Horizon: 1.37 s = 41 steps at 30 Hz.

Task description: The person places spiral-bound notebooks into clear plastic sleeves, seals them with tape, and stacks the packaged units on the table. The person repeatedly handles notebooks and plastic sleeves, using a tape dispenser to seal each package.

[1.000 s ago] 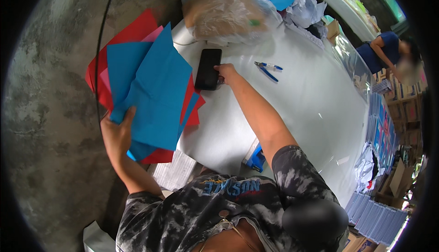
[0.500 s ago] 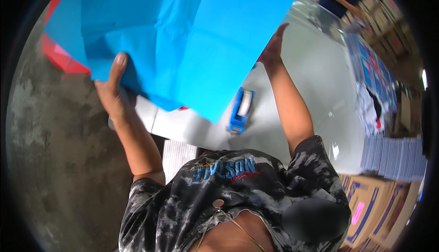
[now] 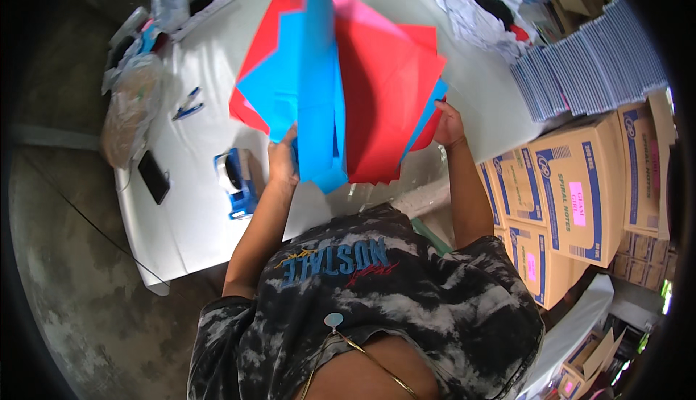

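Observation:
A loose bundle of large coloured paper sheets (image 3: 388, 99), red, blue and pink, is spread between my hands over the white table. A folded blue sheet (image 3: 319, 88) stands up along its middle, with red showing to the right. My left hand (image 3: 284, 159) grips the bundle's lower left edge, thumb on the blue paper. At the right edge, my right hand (image 3: 451, 126) is closed around blue and red sheets; some of its fingers are hidden behind them. A blue tape dispenser (image 3: 235, 184) sits on the table to the left of my left hand.
On the white table (image 3: 192, 237) lie a black phone (image 3: 154, 176), small blue snips (image 3: 189, 105) and a plastic bag (image 3: 132, 102). Crumpled white material (image 3: 471, 26) and stacked notebooks (image 3: 594, 59) are at the far right. Cardboard boxes (image 3: 580, 190) stand beside my right arm.
My view has turned to the right. The bundle, mostly blue before, now shows its red sheets. My right hand, earlier with fingers stretched at the edge, has closed on the sheets.

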{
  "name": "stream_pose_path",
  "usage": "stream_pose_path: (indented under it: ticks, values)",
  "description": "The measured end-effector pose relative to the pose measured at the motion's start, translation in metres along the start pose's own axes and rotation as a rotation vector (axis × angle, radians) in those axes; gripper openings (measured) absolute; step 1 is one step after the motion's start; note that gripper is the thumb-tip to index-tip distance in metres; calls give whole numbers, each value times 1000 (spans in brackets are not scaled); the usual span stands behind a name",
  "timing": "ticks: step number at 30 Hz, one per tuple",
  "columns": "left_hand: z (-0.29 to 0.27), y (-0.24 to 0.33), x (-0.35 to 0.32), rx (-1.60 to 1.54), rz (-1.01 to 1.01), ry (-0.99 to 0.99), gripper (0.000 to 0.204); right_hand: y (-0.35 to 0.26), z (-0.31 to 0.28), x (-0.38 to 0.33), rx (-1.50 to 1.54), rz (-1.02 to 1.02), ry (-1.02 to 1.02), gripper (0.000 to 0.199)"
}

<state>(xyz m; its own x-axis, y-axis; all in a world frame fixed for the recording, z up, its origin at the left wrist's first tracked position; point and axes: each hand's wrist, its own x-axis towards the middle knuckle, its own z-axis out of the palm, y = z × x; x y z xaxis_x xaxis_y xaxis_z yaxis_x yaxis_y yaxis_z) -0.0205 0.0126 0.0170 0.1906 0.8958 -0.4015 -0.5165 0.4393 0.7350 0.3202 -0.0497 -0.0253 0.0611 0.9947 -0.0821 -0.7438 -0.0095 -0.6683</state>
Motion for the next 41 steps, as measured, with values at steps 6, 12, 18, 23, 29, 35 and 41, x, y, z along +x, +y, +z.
stream_pose_path:
  ticks: [6,12,18,23,29,35,41]
  values:
    - [-20,-69,8,282,-188,106,54,1,-40,-39,-6,69,341,52]
    - [9,-77,-3,311,-246,132,48,4,-28,-39,-112,340,273,44]
    - [57,-45,-32,677,261,-15,10,-4,-13,-29,-369,160,148,54]
    - [71,15,-53,854,610,-47,20,-34,-7,2,-452,-310,25,85]
    - [40,12,-37,761,575,-177,27,-45,-9,39,-461,-358,-89,85]
    - [30,4,-28,836,609,-37,13,-44,-14,64,-302,-298,-35,95]
    - [8,16,-22,764,448,140,32,-69,22,45,-386,-313,42,102]
